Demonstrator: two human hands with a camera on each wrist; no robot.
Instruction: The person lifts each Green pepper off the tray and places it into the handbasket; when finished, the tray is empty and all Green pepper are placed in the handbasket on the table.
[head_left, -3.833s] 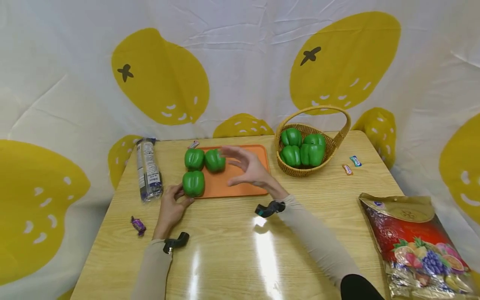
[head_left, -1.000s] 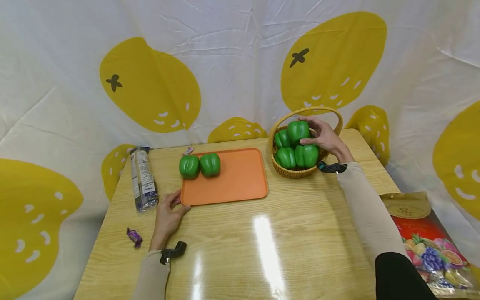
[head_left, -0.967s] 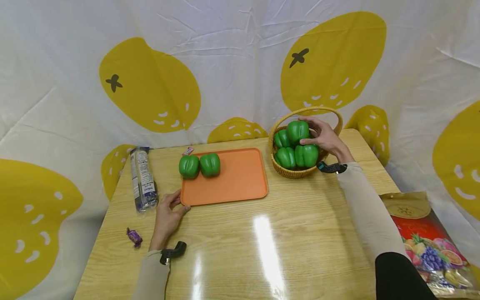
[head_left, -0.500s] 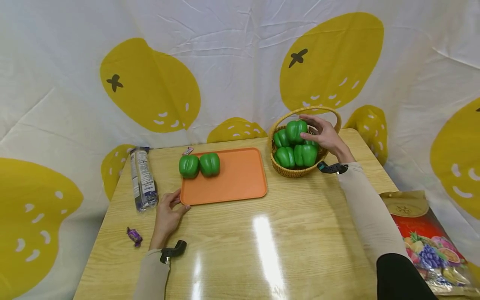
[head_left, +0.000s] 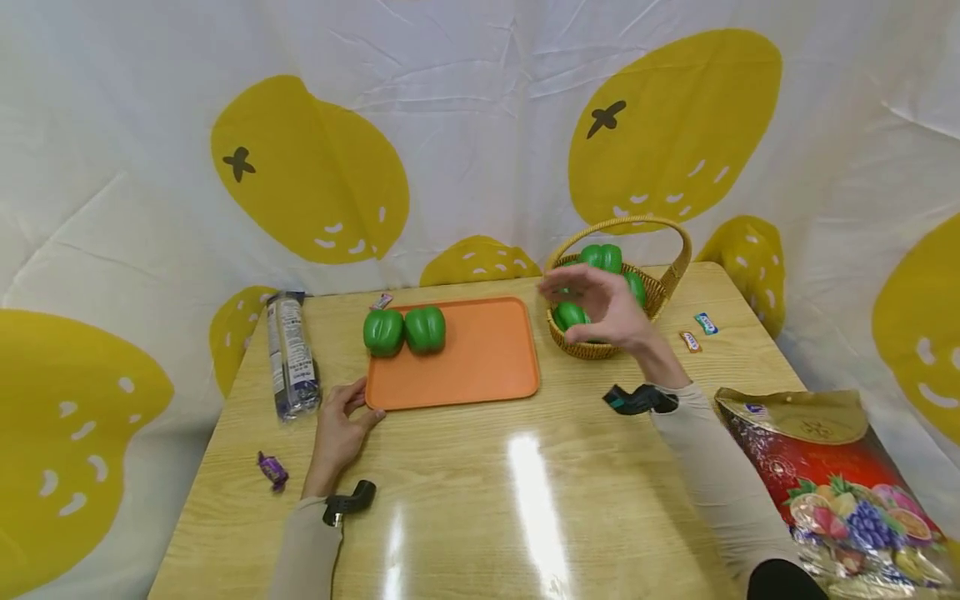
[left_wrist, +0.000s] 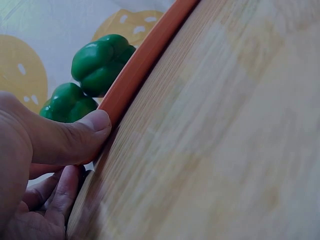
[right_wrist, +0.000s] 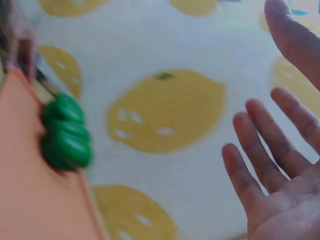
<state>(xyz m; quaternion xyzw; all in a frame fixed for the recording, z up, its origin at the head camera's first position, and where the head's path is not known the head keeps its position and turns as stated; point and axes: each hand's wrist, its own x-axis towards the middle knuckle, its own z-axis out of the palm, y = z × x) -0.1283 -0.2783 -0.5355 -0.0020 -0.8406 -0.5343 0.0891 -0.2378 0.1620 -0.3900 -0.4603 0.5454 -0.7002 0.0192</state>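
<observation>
My left hand (head_left: pixel 340 433) holds the near left corner of an orange tray (head_left: pixel 480 358). In the left wrist view, the thumb lies against the tray's edge (left_wrist: pixel 145 57) with the fingers bent beside the corner. Two green bell peppers stand side by side at the tray's far left, one pepper (head_left: pixel 383 333) touching the other (head_left: pixel 425 330). My right hand (head_left: pixel 611 308) hovers in front of a wicker basket (head_left: pixel 592 352), fingers spread and nothing in the palm. Several green peppers (head_left: pixel 601 257) fill the basket, partly covered by that hand.
A clear-wrapped package (head_left: pixel 294 357) lies left of the tray, a purple candy (head_left: pixel 272 470) nearer me. Two small candies, one teal (head_left: pixel 706 323) and one orange (head_left: pixel 690 341), lie right of the basket. A red fruit-print bag (head_left: pixel 832 483) lies at the right edge.
The tray's third pepper now sits on top in the basket. My right hand has let it go and drawn back leftward and nearer me. My left hand stays at the tray corner.
</observation>
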